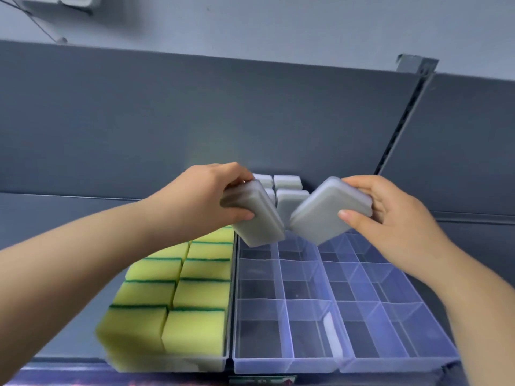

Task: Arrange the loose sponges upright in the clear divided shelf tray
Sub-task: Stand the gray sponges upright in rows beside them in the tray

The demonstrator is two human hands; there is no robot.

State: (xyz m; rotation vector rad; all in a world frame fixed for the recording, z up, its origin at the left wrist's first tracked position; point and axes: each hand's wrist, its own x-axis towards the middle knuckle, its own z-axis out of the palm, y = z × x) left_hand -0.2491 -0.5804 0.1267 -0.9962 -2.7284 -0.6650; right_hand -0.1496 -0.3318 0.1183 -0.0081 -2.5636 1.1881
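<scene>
My left hand (214, 195) grips a grey sponge (257, 221), tilted with its lower end over the back of the clear divided tray (287, 358). My right hand (390, 215) holds a second grey sponge (328, 213), tilted the other way, and its lower corner nearly meets the first sponge. Behind them several grey sponges (289, 190) stand upright in the tray's back compartments. The compartments in front of the hands hold nothing.
A second clear tray (404, 358) adjoins on the right. On the left a tray holds several yellow-and-green sponges (195, 291) standing upright in two rows. A grey shelf back panel (195, 121) rises behind, with a slotted upright (401, 121) at right.
</scene>
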